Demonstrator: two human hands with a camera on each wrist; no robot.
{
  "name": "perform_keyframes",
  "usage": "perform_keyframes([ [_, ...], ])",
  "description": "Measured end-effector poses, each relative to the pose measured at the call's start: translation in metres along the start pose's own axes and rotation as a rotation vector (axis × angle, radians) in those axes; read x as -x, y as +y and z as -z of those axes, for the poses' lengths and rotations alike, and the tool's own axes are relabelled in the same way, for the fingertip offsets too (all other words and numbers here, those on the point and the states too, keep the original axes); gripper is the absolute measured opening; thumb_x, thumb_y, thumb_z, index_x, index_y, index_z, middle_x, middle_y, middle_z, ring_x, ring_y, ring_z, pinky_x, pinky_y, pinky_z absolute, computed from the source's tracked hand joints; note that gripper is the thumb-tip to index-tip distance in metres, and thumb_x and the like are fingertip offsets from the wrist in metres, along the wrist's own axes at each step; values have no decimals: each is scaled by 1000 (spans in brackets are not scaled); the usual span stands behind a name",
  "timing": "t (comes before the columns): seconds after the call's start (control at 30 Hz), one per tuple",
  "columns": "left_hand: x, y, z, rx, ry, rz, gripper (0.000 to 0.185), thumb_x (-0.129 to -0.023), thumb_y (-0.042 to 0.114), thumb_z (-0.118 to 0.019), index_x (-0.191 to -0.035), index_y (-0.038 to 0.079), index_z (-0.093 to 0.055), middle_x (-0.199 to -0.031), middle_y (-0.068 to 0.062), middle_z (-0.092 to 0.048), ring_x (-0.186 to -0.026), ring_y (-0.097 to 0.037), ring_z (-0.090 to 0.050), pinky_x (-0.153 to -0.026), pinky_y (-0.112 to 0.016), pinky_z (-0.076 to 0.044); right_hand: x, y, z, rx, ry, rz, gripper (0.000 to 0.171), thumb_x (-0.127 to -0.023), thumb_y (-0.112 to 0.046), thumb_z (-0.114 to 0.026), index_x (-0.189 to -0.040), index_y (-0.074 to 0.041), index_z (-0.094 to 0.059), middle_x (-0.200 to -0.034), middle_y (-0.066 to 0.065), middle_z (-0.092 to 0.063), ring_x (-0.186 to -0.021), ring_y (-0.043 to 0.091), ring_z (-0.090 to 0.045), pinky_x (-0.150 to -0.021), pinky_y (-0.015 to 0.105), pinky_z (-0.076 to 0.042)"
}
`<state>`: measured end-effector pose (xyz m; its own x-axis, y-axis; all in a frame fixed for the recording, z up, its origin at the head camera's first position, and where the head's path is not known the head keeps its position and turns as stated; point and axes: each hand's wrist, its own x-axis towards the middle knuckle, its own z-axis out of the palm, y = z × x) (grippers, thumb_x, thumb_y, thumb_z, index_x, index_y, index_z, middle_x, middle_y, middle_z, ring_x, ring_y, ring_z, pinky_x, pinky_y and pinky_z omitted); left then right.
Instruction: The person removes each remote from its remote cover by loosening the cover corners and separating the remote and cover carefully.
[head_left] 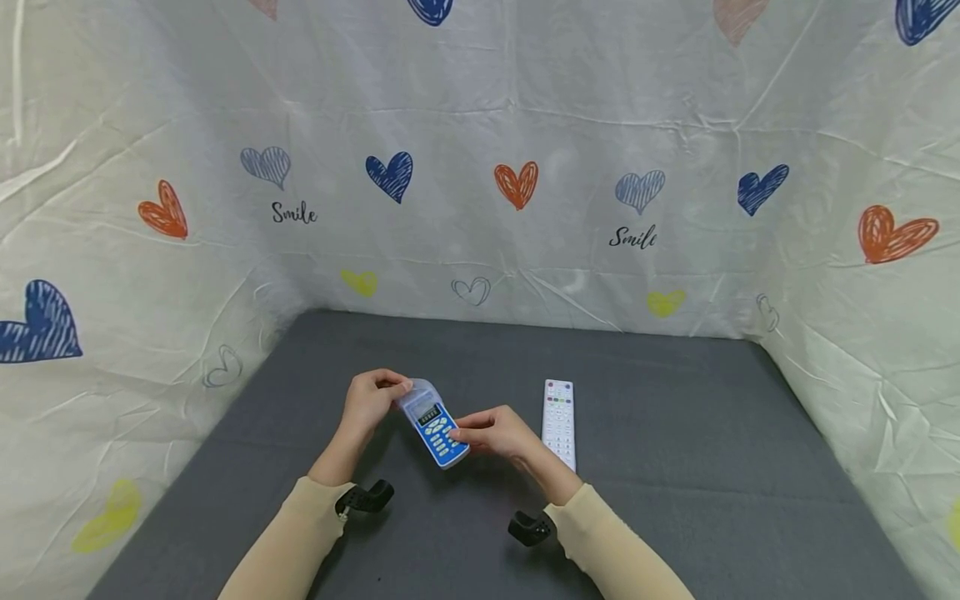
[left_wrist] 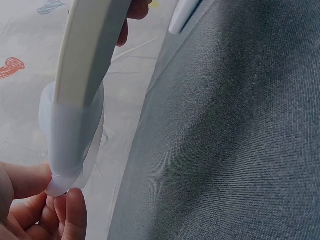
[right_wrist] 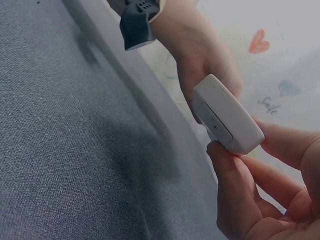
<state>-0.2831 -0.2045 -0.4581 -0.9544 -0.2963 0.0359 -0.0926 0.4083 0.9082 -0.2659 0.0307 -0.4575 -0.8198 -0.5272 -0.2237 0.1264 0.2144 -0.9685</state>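
A person is holding a blue remote (head_left: 437, 429) with both hands a little above a grey worktop (head_left: 675, 467), roughly over its middle and somewhat toward the near edge. The left hand (head_left: 369, 402) is pinching the far end of the remote, where a clear plastic sleeve (head_left: 417, 394) is covering the tip; in the left wrist view the thumb and fingertips (left_wrist: 70, 210) are closing on the loose end of that sleeve (left_wrist: 70, 145), which is wrapping the end of the pale remote body (left_wrist: 85, 55). The right hand (head_left: 497, 433) is gripping the near end of the remote, with its thumb lying on the button face; in the right wrist view the fingers (right_wrist: 235, 185) are curling under the white back of the remote (right_wrist: 227, 115) and clasping it from both sides. The remote is pointing away from the person and slanting toward the left edge of the worktop. A white remote (head_left: 559, 422) is lying flat on the worktop just to the right of the right hand, lengthwise toward the far edge. A white cloth with hearts (head_left: 517, 183) is hanging behind the far edge and along both side edges. Beige sleeves (head_left: 300, 533) are covering both forearms.
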Motion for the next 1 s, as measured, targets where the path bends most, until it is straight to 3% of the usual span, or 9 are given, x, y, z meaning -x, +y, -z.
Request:
perform_keyframes([
  [1.0, -4, -4, 1, 27, 10, 2, 19, -87, 16, -70, -93, -1, -70, -88, -14, -64, -70, -21, -57, -66, -37, -54, 2, 1, 1, -40, 2, -5, 34, -86, -21, -70, -113, 0, -68, -101, 14, -71, -80, 15, -69, -78, 35, -57],
])
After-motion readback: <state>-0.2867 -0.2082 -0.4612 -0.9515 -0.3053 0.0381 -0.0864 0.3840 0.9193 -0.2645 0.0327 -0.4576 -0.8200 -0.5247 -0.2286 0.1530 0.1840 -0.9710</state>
